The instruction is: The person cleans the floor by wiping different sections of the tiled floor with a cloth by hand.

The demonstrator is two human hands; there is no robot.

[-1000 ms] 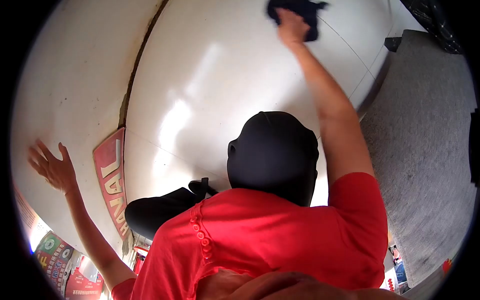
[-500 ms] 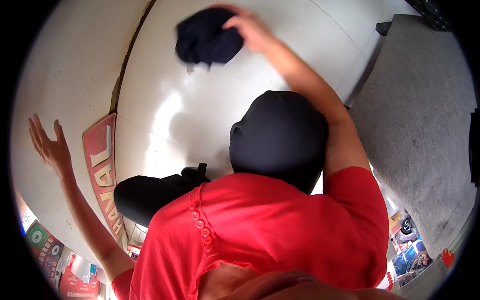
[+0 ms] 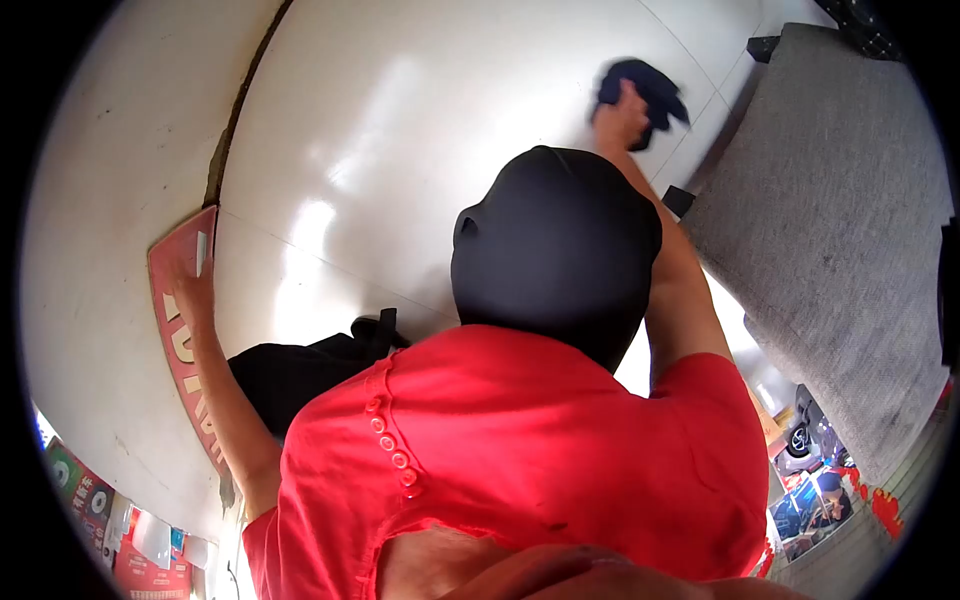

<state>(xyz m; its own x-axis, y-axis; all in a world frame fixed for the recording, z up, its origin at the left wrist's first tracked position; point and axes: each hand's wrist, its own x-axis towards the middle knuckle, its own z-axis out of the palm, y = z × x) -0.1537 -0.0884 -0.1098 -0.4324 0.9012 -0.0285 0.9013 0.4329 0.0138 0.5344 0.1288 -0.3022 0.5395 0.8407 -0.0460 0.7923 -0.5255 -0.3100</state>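
Cloth [image 3: 658,95], dark and bunched, lies in the upper right of the head view, against the white tiled floor [image 3: 450,90]. The right hand [image 3: 622,125] grips it with the thumb laid over the folds; the wad seems kept loose so that it can spread under the palm, though blur hides the fingertips. At the left of the frame, the left hand [image 3: 194,290] is over the upper end of a red sign [image 3: 178,335] with pale letters; whether its fingers are spread or curled, or touch the sign, I cannot tell. That arm reaches out perhaps for balance, since a black-clad knee [image 3: 555,250] fills the centre, in front of the red shirt [image 3: 560,430], as if the person crouches low. Grey fabric-like surface [image 3: 830,220] slopes down the right side, near the cloth but apart from it.
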